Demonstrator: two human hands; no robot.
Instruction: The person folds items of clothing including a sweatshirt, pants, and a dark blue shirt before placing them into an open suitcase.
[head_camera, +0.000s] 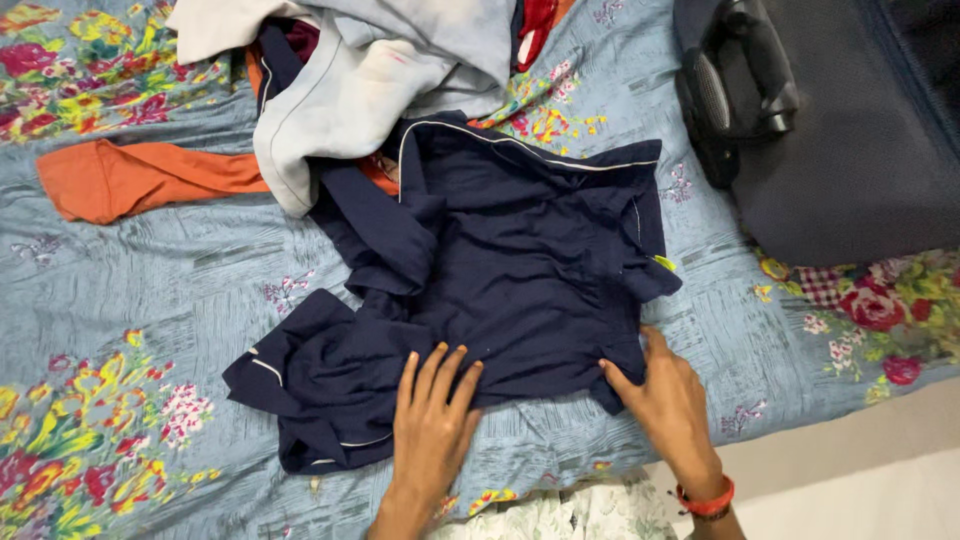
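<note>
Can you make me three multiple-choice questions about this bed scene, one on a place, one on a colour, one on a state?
1. Where does the suitcase lie? A) upper right B) lower left C) centre
2. What colour is the garment under both hands? A) white B) navy C) green
3. How is the left hand? A) clenched in a fist B) lifted off the bed C) flat, fingers spread

Answers: 1 A, it sits at the bedsheet's upper right. 2 B, dark blue with pale piping. 3 C, its palm presses the cloth, while the right hand pinches the hem.

Small yellow-green label (665, 263) at the navy garment's (520, 270) right edge.
</note>
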